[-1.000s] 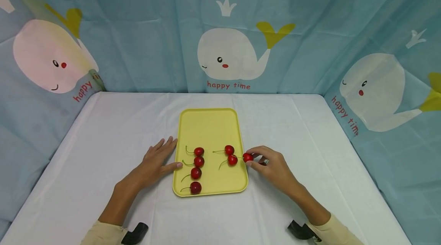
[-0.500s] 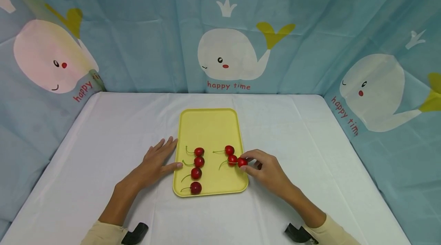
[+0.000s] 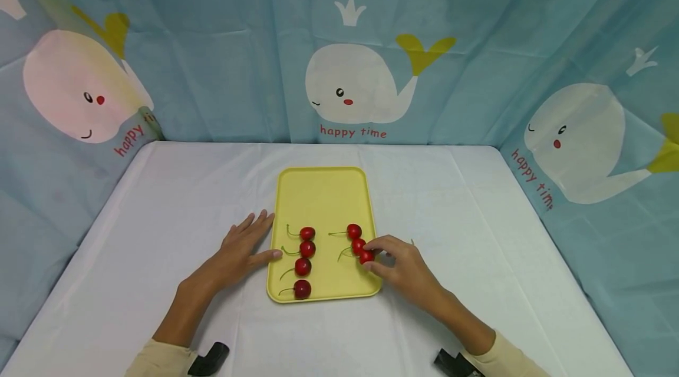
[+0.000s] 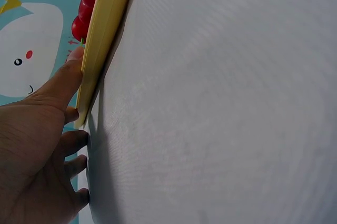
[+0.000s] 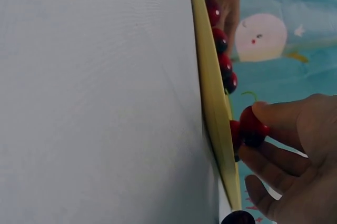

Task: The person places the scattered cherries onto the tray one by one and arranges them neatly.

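Note:
In the head view, a yellow tray [image 3: 320,194] lies on the table. My right hand [image 3: 405,268] pinches a red cherry [image 3: 366,257] between thumb and fingers over the tray's right half. That cherry [image 5: 253,126] also shows at my fingertips in the right wrist view. Close by on the tray are an upper cherry [image 3: 353,231] and a lower cherry [image 3: 358,246], with green stems pointing left. My left hand [image 3: 239,253] lies with straight fingers at the tray's left edge; its thumb [image 4: 66,79] touches the rim in the left wrist view.
A column of several cherries [image 3: 302,267] runs down the tray's left side. Another dark cherry [image 5: 238,217] sits past the tray's end in the right wrist view. A white cloth [image 3: 212,171] covers the table; a blue whale-print curtain [image 3: 228,82] hangs around it.
My right hand has carried its cherry left and toward me, from the tray's right rim to just below the two right-side cherries. My left hand stays in place.

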Motion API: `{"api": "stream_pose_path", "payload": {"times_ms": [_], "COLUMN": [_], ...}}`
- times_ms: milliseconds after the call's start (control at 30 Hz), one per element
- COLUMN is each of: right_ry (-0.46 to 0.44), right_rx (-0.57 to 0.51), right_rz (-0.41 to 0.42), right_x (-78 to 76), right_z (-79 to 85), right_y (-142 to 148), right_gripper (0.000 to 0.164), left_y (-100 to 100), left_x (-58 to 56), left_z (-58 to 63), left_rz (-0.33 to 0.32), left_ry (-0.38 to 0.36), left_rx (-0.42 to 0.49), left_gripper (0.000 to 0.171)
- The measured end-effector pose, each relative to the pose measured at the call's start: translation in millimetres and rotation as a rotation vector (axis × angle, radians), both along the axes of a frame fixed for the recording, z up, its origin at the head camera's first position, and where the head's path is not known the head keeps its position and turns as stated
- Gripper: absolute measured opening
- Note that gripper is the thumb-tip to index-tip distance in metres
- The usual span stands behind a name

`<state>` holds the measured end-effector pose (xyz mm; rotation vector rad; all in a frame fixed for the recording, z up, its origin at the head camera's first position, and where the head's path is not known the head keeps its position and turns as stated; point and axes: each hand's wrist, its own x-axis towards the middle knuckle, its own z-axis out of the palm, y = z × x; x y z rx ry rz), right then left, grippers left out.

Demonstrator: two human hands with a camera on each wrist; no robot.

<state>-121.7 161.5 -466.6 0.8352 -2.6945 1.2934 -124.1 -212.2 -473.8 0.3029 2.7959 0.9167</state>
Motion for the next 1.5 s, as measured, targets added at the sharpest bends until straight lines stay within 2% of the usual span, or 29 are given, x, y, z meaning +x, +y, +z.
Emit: {"api": "stream_pose_path", "payload": {"times_ms": [233, 633, 867, 1300, 1500], "right_ry": [-0.008, 0.078, 0.077, 0.094, 0.122], "right_rx": [0.032, 0.089, 0.141, 0.092, 0.057], "right_rz": [0.0, 0.033, 0.02, 0.046, 0.028], "right_x": [2.3, 1.1, 0.5, -1.1, 0.0], "right_z": [-3.0, -7.0, -6.6, -6.9, -4.9], "right_y": [-5.2, -11.0, -12.2, -9.4, -2.9], "right_gripper": [0.033, 0.032, 0.032, 0.036, 0.038], "left_y": [-0.3, -1.6, -1.5, -1.0, -1.3], "left_x": [-1.0, -0.1, -0.1, -0.1, -0.1], "left_z": [-3.5, -2.6, -2.7, -3.3, -2.9], "left_rz": [0.0, -0.001, 0.001, 0.005, 0.003], "left_ry": [0.005, 0.0, 0.001, -0.003, -0.002], "left_rx": [0.003, 0.003, 0.005, 0.01, 0.007], "left_gripper": [0.093, 0.093, 0.093, 0.093, 0.092]}}
